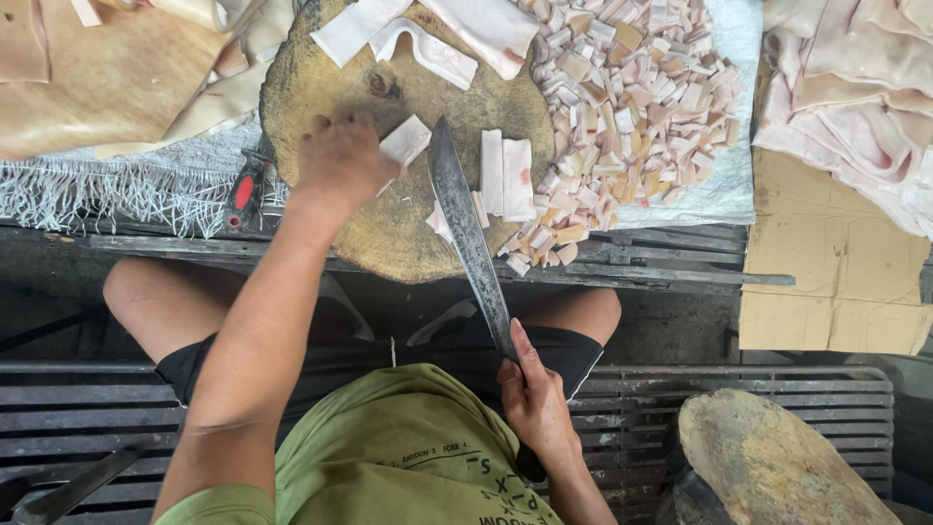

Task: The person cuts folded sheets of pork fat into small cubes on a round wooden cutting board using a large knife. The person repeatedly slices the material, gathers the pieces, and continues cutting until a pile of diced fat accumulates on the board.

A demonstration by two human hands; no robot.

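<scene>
Pale fat strip [405,142] under flat left hand [335,160]; right hand [533,399] grips long knife [468,233].

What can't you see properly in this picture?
All in the head view:
- The long knife's handle: hidden inside the right hand.
- The white slab piece: partly covered by the left hand.
- The red-handled tool: mostly hidden beside the round chopping block.
- The pale slabs at right: cut off by the picture's edge.

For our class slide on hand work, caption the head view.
Left hand steadies a pale strip on a round wooden block; right hand holds a long knife.
</scene>
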